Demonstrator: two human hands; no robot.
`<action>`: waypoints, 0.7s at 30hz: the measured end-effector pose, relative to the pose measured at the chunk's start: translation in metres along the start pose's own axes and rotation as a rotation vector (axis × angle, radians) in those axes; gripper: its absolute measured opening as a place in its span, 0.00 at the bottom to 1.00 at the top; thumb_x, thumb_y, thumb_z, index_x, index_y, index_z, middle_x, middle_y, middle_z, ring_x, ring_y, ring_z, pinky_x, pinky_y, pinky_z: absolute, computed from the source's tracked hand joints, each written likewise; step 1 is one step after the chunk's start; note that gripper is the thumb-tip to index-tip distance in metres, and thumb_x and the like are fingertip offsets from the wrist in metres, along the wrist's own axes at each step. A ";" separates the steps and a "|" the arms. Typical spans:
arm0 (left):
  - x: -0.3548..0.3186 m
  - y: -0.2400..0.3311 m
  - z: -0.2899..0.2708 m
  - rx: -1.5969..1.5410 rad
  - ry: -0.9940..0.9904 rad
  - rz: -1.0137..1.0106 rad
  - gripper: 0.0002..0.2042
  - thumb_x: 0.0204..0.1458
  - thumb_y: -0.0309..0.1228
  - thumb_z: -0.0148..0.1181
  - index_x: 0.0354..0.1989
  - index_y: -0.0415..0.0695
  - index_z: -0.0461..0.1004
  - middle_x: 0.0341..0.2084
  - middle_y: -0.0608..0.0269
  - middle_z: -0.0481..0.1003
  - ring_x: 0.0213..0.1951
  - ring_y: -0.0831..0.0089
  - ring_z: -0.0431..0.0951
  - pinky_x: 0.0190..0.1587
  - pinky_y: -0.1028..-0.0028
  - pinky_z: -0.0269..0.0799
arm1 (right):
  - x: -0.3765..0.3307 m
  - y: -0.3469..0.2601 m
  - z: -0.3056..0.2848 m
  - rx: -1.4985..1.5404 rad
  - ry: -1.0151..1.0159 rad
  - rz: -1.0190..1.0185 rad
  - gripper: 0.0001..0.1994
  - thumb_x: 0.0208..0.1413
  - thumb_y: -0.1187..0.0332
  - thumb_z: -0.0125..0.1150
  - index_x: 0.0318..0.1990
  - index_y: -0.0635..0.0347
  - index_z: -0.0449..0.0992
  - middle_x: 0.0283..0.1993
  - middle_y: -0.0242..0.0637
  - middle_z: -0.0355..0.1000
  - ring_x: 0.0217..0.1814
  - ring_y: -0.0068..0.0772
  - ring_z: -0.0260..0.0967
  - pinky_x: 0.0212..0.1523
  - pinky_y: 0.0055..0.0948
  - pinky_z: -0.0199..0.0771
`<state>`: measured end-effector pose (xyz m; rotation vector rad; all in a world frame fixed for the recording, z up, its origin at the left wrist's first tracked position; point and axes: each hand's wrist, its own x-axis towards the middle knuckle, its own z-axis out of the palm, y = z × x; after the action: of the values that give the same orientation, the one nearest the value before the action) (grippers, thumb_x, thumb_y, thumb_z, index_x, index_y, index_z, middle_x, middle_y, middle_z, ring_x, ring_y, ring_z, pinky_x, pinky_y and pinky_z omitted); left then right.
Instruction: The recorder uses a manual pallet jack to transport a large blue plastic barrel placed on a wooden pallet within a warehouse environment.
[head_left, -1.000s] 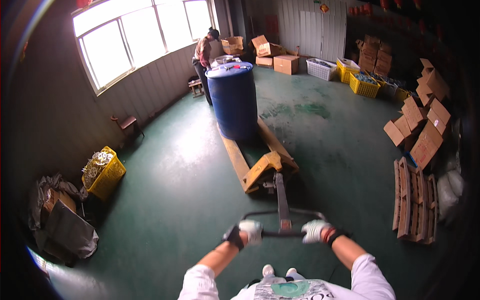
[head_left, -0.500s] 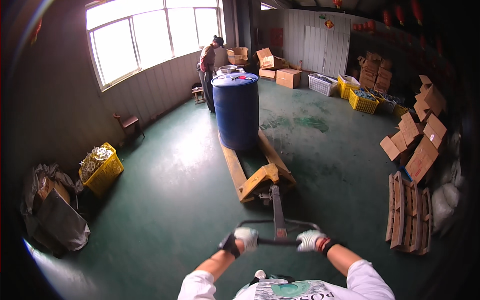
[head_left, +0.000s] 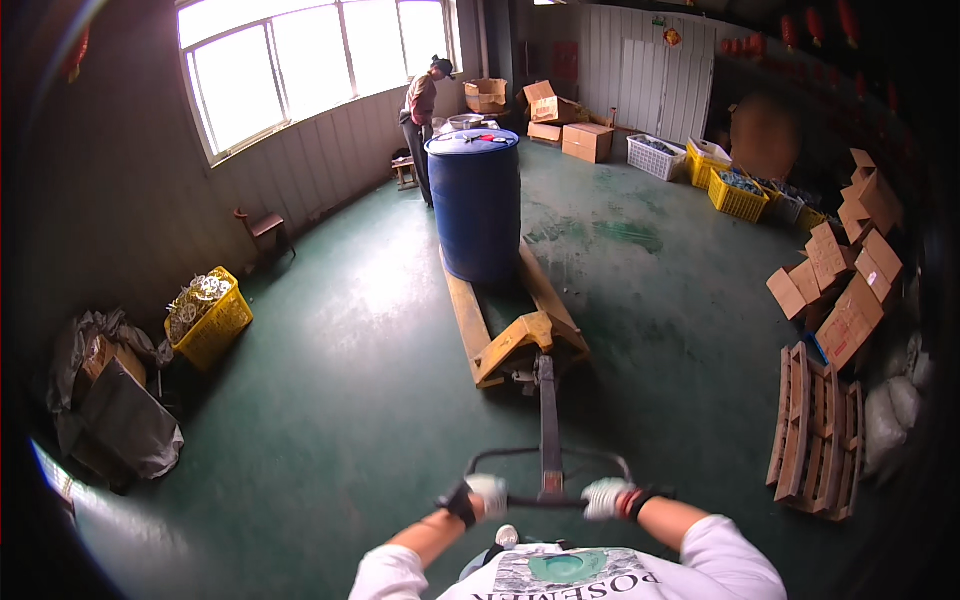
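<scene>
My left hand [head_left: 487,494] and right hand [head_left: 605,497], both in white gloves that look like fabric, grip opposite ends of the handle [head_left: 545,503], a dark, rounded loop with a straight crossbar. My fingers curl around that bar; I cannot tell whether they press tightly together or leave gaps. The handle lies in front of my body, joined by a flat, dark shaft [head_left: 549,425] to the pallet truck [head_left: 512,343], whose yellow metal looks scuffed. Its angular hump leads into two long, flat forks [head_left: 467,315]. On them stands the drum [head_left: 476,210], a smooth blue cylinder, upright, its long axis vertical. The shaft runs nearly straight away from me; the forks' long axis also points away, slanting slightly left across the glossy green floor [head_left: 340,400].
</scene>
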<state>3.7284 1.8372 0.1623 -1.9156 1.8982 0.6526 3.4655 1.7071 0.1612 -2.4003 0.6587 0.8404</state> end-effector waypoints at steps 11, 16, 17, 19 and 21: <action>0.045 0.097 0.008 -0.191 -0.077 0.020 0.11 0.46 0.36 0.56 0.35 0.48 0.81 0.32 0.52 0.80 0.36 0.54 0.81 0.39 0.58 0.76 | -0.014 0.102 0.025 -0.017 -0.102 -0.029 0.21 0.47 0.53 0.57 0.48 0.49 0.78 0.47 0.44 0.77 0.52 0.46 0.73 0.54 0.42 0.72; 0.103 0.045 0.197 -0.226 -0.095 0.061 0.15 0.46 0.40 0.54 0.36 0.44 0.81 0.34 0.49 0.80 0.38 0.55 0.81 0.38 0.57 0.76 | 0.009 0.098 0.054 -0.073 -0.158 -0.097 0.20 0.47 0.58 0.55 0.46 0.54 0.80 0.45 0.47 0.77 0.50 0.47 0.75 0.51 0.42 0.74; 0.102 0.073 0.087 -0.155 -0.120 0.049 0.14 0.45 0.39 0.54 0.34 0.45 0.81 0.32 0.50 0.80 0.36 0.55 0.81 0.35 0.58 0.76 | -0.010 0.119 0.025 -0.036 -0.087 -0.059 0.20 0.46 0.58 0.55 0.46 0.53 0.80 0.43 0.47 0.78 0.48 0.48 0.75 0.49 0.42 0.75; 0.070 0.092 -0.088 -0.100 -0.068 -0.071 0.12 0.43 0.38 0.56 0.30 0.47 0.81 0.27 0.52 0.79 0.32 0.55 0.81 0.33 0.60 0.76 | -0.024 0.130 -0.060 -0.027 0.024 -0.095 0.19 0.44 0.59 0.56 0.44 0.52 0.80 0.41 0.46 0.78 0.46 0.49 0.76 0.47 0.42 0.76; 0.073 0.085 -0.119 -0.108 -0.015 -0.109 0.10 0.42 0.37 0.57 0.29 0.48 0.80 0.25 0.54 0.79 0.31 0.55 0.81 0.33 0.61 0.76 | -0.023 0.132 -0.099 -0.011 0.029 -0.097 0.18 0.44 0.59 0.57 0.42 0.52 0.80 0.39 0.46 0.78 0.44 0.49 0.76 0.46 0.42 0.76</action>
<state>3.6506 1.7079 0.2251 -2.0580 1.7680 0.7477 3.4146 1.5542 0.2042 -2.4367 0.5454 0.7725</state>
